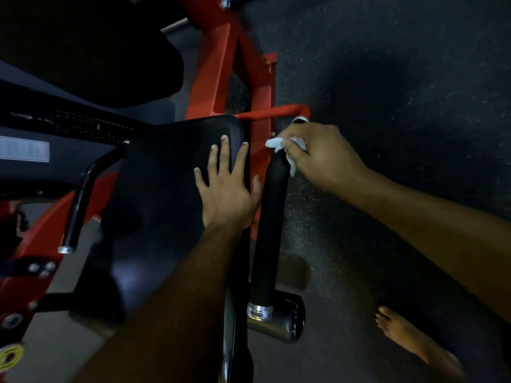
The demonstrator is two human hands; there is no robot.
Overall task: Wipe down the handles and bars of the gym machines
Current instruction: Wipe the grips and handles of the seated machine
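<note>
We are reaching both bare forearms forward and down over the red-framed gym machine [210, 87]. Our left hand [226, 189] is lying flat with fingers straight and spread on the smooth black padded seat [154, 194], its thumb at the pad's right edge. Our right hand [318, 156] is curling around a crumpled white cloth [276, 143] and pressing it against the upper end of the black handle grip [266, 230], just beside the seat. The grip is a long matte tube, ending in a shiny chrome collar [260, 310] below. A second black curved handle [78, 200] is standing left of the seat. A bare foot [409, 335] is resting on the dark speckled rubber floor [387, 92].
</note>
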